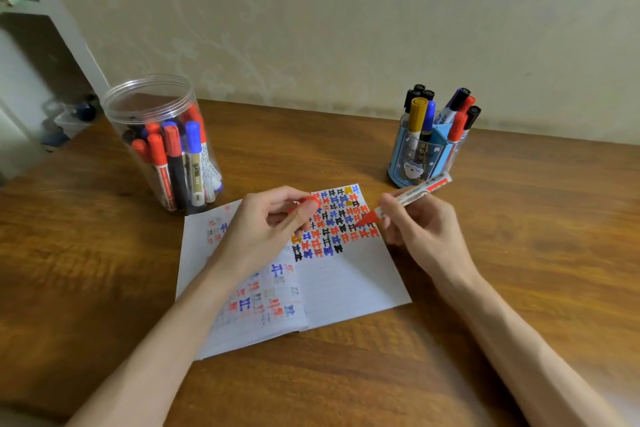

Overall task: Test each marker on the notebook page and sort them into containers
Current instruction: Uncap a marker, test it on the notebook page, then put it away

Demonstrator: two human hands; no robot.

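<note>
Wooden worktop [104,270] against a pale wall: the right hand [420,232] grips an uncapped red marker [410,197], tip against the right-hand page of an open notebook [346,281], among rows of red, blue and black test marks. Just beside it, the left hand [263,222] pinches the red cap [306,206] over the same page. A clear jar [162,146] of markers stands toward the far left corner, a blue pen holder [419,156] toward the far edge at right.

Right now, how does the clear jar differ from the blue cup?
The clear jar is taller and see-through; the blue cup is shorter, with a cartoon print. The clear jar's markers sit below its rim; the blue cup's stick out above. Both stand upright on the table holding capped markers.
</note>
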